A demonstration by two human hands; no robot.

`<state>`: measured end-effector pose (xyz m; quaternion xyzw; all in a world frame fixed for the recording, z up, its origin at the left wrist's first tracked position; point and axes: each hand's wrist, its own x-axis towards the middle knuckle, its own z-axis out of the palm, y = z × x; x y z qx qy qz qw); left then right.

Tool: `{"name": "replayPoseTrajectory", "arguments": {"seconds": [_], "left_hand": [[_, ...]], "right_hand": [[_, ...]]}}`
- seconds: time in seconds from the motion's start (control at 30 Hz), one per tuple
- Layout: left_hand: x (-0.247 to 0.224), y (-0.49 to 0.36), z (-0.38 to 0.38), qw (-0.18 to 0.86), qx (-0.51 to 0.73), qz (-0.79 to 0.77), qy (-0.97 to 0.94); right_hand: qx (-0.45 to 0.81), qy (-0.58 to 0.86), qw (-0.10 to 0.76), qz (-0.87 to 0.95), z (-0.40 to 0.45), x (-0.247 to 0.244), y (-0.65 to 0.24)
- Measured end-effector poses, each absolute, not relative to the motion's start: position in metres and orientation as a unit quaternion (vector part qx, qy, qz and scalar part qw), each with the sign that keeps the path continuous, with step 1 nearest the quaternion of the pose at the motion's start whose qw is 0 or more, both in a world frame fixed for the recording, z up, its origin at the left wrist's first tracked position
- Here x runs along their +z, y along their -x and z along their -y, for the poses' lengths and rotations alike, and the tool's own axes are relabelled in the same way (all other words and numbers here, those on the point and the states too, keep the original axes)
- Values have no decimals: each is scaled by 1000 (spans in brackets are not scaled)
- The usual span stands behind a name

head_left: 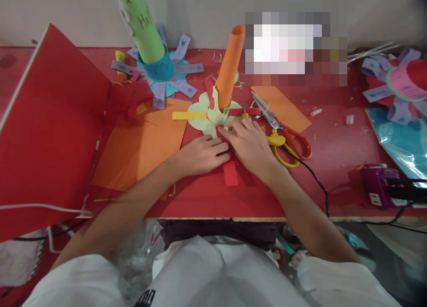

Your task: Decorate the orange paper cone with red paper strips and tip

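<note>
A pale green paper flower (197, 110) lies on the table with a rolled orange paper tube (229, 69) standing, slightly tilted, in its centre. A yellow paper strip (189, 115) sticks out to its left. A red paper strip (231, 173) runs from the flower's near side towards me. My left hand (205, 155) is closed at the strip's left side, fingers curled against it. My right hand (251, 143) is closed from the right, its fingertips pressing at the strip's inner end by the flower. The fingers partly cover the strip and the near petal.
Scissors (292, 140) with orange handles and a yellow-handled glue gun (276, 140) with a cable lie right of my hand. Orange paper sheets (143, 147) lie at left. A green tube (148, 36) on a blue base stands behind. A red panel (53, 133) rises left. A purple box (378, 187) sits right.
</note>
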<state>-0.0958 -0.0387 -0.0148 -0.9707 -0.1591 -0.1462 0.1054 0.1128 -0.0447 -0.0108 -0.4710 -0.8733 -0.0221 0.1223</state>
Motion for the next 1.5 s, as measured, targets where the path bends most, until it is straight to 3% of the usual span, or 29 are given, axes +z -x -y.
{"name": "replayPoseTrajectory", "arguments": {"seconds": [0.4,0.63,0.93,1.03,1.27,1.5], "left_hand": [[-16,96,39,120,-124,170,970],[-17,98,37,102,-147,155,971],[-15,98,37,101,-132,156,974],[-15,98,37,107,-120,159,974],[-17,99,36,108,-132,155,973],[-18,100,35,113,-128,147,974]], "right_hand": [[-9,473,141,870,43,-9,-115],[0,524,208,826,37,10,-159],[70,524,58,847,46,2,-211],[41,530,41,846,47,-2,-203],[-25,540,101,835,47,10,-195],[20,513,200,835,51,12,-198]]}}
